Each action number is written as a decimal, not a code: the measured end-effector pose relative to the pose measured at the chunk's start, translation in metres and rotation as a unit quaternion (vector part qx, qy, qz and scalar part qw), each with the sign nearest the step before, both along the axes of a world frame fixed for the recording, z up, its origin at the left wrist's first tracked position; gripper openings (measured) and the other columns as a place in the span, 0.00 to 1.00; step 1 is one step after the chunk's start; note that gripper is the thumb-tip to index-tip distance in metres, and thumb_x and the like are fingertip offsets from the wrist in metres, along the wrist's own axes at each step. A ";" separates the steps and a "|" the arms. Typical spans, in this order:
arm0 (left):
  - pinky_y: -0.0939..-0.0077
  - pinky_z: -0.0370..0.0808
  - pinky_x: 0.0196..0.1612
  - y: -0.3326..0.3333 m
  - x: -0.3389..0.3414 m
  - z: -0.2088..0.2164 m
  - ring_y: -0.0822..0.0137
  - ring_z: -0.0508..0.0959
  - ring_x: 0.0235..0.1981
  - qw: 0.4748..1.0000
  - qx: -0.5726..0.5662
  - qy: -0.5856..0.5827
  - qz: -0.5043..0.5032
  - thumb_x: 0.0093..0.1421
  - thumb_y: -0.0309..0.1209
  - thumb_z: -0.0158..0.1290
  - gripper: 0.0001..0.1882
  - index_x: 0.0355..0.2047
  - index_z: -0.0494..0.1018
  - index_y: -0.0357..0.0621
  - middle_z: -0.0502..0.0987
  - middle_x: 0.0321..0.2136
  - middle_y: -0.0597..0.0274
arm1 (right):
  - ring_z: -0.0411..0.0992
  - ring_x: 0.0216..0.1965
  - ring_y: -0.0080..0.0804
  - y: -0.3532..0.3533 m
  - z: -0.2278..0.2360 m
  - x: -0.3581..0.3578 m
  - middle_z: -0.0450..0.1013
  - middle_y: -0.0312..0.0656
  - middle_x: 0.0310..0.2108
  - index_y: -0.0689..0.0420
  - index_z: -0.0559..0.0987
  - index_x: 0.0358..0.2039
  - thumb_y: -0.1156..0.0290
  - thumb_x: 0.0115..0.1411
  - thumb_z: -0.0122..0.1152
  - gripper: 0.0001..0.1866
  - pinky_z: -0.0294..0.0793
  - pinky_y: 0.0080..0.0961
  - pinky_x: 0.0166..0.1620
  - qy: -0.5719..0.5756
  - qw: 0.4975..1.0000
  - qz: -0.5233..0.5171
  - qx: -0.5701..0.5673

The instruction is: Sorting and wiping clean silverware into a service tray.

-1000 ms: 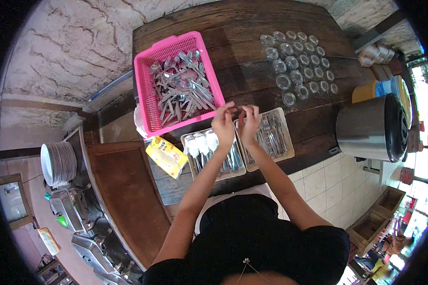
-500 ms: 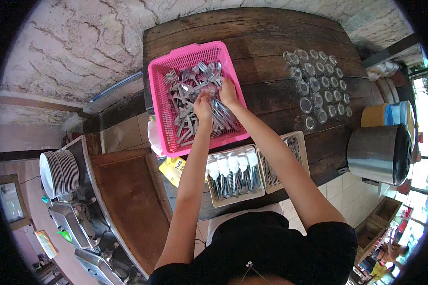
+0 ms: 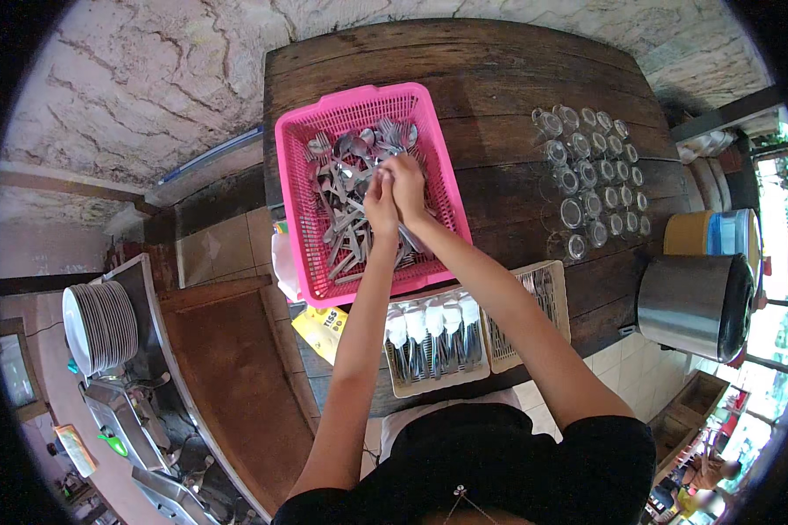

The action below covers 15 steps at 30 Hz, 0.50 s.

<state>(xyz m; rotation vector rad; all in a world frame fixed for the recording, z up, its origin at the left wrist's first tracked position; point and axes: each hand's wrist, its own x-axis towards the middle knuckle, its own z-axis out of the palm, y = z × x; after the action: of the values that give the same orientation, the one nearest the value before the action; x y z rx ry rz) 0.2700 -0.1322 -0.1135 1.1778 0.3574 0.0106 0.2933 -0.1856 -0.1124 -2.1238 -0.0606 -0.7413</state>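
Both my hands are over a pink plastic basket point(image 3: 287, 188) heaped with loose metal forks and spoons point(image 3: 346, 179). My left hand point(image 3: 381, 206) has its fingers drawn together, pointing into the pile. Right against it, my right hand point(image 3: 406, 185) is closed with its fingers curled over toward the left fingertips. Whatever the two hands grip is hidden by the fingers and the cutlery around them. Just in front of the pink basket lies a cream basket point(image 3: 446, 382) of cutlery sets with white wraps round their upper ends.
A second cream basket point(image 3: 559, 297) of cutlery adjoins the first. Rows of upturned glass cups point(image 3: 591, 175) cover the right of the wooden table point(image 3: 481, 66). A yellow packet point(image 3: 324, 328) sits by the pink basket's near corner. At right stands a steel pot point(image 3: 687, 306); plates point(image 3: 101, 328) are stacked far left.
My right hand has moved left and nearer, closing up against my left hand. The left hand has shifted slightly right. The whole view has tilted a little.
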 end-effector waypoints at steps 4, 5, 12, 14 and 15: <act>0.85 0.66 0.29 -0.002 -0.009 0.014 0.76 0.68 0.27 0.994 0.095 -0.022 0.046 0.55 0.31 0.43 0.16 0.39 0.65 0.30 0.71 0.27 0.61 | 0.64 0.26 0.40 0.000 0.013 -0.010 0.65 0.41 0.21 0.59 0.69 0.19 0.76 0.40 0.51 0.03 0.64 0.31 0.30 -0.043 0.994 0.042 -0.088; 0.86 0.66 0.27 0.000 -0.013 0.018 0.77 0.68 0.25 0.993 0.045 -0.038 0.105 0.55 0.32 0.43 0.15 0.37 0.66 0.31 0.71 0.27 0.62 | 0.65 0.28 0.39 0.005 0.016 -0.013 0.66 0.41 0.24 0.59 0.72 0.22 0.77 0.41 0.50 0.04 0.66 0.30 0.32 -0.016 0.993 0.095 -0.073; 0.86 0.65 0.27 0.026 -0.015 -0.008 0.78 0.69 0.26 0.978 -0.106 -0.008 0.177 0.55 0.31 0.44 0.11 0.35 0.67 0.38 0.70 0.25 0.67 | 0.69 0.25 0.31 -0.004 0.026 -0.014 0.69 0.43 0.28 0.59 0.73 0.27 0.80 0.45 0.50 0.07 0.69 0.22 0.27 0.121 0.969 0.206 0.069; 0.85 0.66 0.31 0.030 -0.013 -0.010 0.76 0.70 0.28 0.976 -0.131 -0.028 0.170 0.55 0.32 0.44 0.11 0.36 0.67 0.40 0.70 0.26 0.68 | 0.71 0.27 0.35 -0.012 0.015 -0.002 0.68 0.48 0.26 0.61 0.70 0.31 0.81 0.48 0.45 0.09 0.69 0.29 0.26 0.054 0.994 0.064 0.068; 0.83 0.66 0.32 0.030 -0.014 -0.009 0.75 0.70 0.29 0.978 -0.128 -0.013 0.167 0.55 0.32 0.44 0.11 0.37 0.66 0.40 0.70 0.26 0.68 | 0.70 0.26 0.39 -0.018 0.012 -0.001 0.68 0.50 0.26 0.62 0.70 0.29 0.79 0.46 0.47 0.08 0.69 0.31 0.28 0.140 0.990 0.019 -0.027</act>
<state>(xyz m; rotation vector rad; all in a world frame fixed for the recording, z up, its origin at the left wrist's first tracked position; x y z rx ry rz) 0.2562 -0.1020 -0.1227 0.8532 0.5152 0.2651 0.2920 -0.2041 -0.1008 -2.2530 0.0303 -0.4171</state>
